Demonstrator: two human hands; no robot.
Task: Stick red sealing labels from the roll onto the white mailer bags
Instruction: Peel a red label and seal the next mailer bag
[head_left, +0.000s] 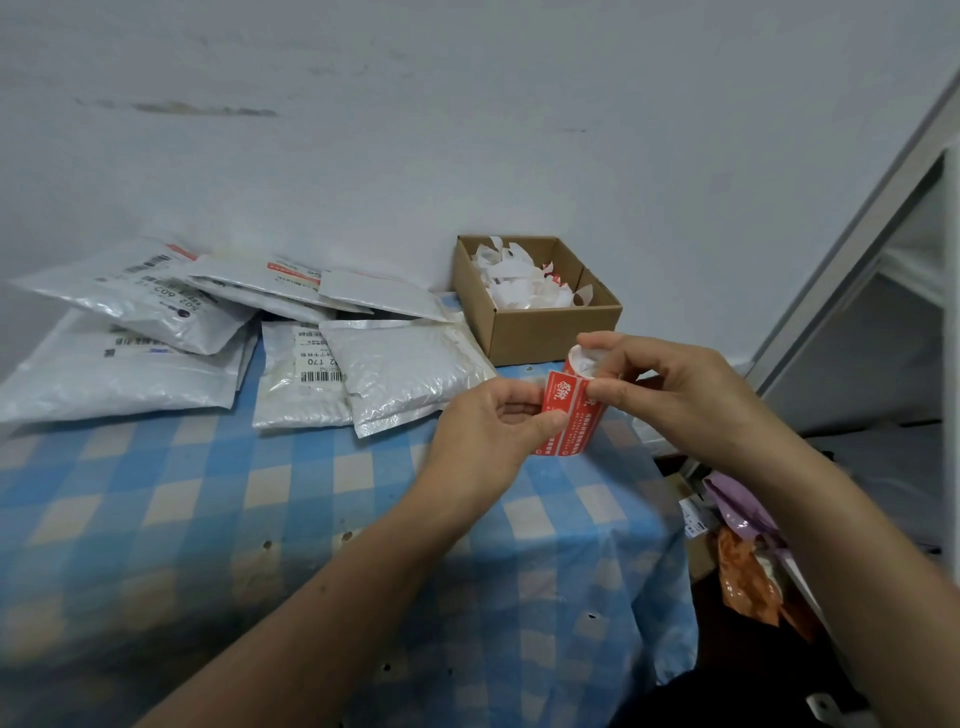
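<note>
Head: both hands (483, 431) (670, 395) on roll (569, 415)

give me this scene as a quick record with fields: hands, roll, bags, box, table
left hand: pinches the loose red end of the label roll
right hand: grips the label roll near its top, held above the table
mailer bags: white, piled at the far left, some showing a red strip
cardboard box: open, beyond the hands, holds white paper scraps
tablecloth: blue and cream checks
</note>
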